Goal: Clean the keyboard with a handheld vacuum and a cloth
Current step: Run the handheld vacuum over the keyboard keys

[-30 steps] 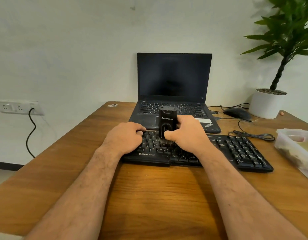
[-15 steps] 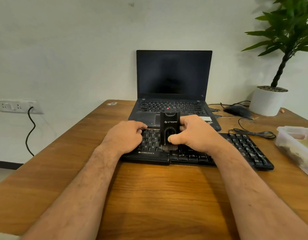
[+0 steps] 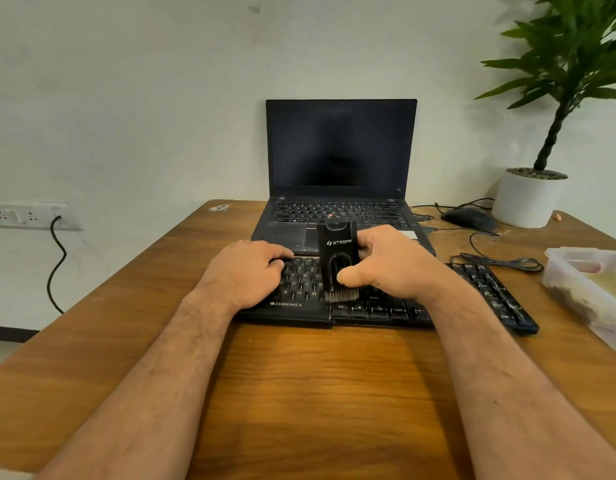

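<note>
My right hand (image 3: 386, 268) grips the vacuum (image 3: 337, 258) upright, bristles down on the keyboard (image 3: 490, 289), which runs left-right; left hand (image 3: 246, 271) rests flat on it.

Wooden table (image 3: 320, 393), smooth w/ visible grain, semi-gloss sheen catching warm light. Keyboard (image 3: 379, 310): black matt plastic, white print on keys. Handheld vacuum (image 3: 337, 249): black plastic, slight gloss, stiff pale bristles at its base. Laptop (image 3: 341, 168): matt dark casing, glossy dark screen. Plant pot (image 3: 524, 199): white, smooth, matt. Container (image 3: 590, 292): translucent plastic, cloudy. Mouse (image 3: 467, 218): black, satin finish. Wall (image 3: 126, 98): pale matt paint.
</note>
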